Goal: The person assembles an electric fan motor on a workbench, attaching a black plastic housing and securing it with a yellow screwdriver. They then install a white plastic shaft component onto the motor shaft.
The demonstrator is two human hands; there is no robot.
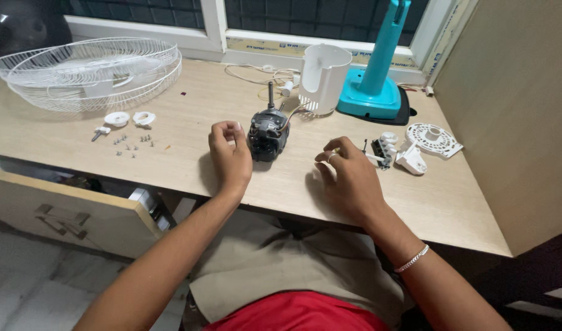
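- Fan is in pieces on the desk [189,165]; step in hand looks like work on the bare motor [268,133], which stands mid-desk, shaft up, a little back from the front edge.
- Left hand [230,156] rests on the desk against the motor's left side, fingers curled loosely together and touching the housing, steadying rather than gripping it.
- Right hand [348,175] lies to the right of the motor and apart from it, fingers pinched on a small slim item with a yellowish tip; too small to tell what it is.
- Just right of that hand: switch block [382,150], white bracket [411,160], round white plate [434,140], all toward the right edge.
- Behind the motor: white cover [322,76] with wires running to the motor, teal stand [374,86] by the window.
- Back-left corner: two wire guards [87,70] stacked. In front of them two white nuts [129,118], a small knob [100,131] and loose screws [132,144].
- Judgement: motor is out of its housing, no tool on it right now.
- Next move needs the left hand to take a firm hold so the motor can't tip or roll, and the right hand to bring its small piece to the body squarely.
- Wires are short; pulling the motor toward the front edge would drag the cover.
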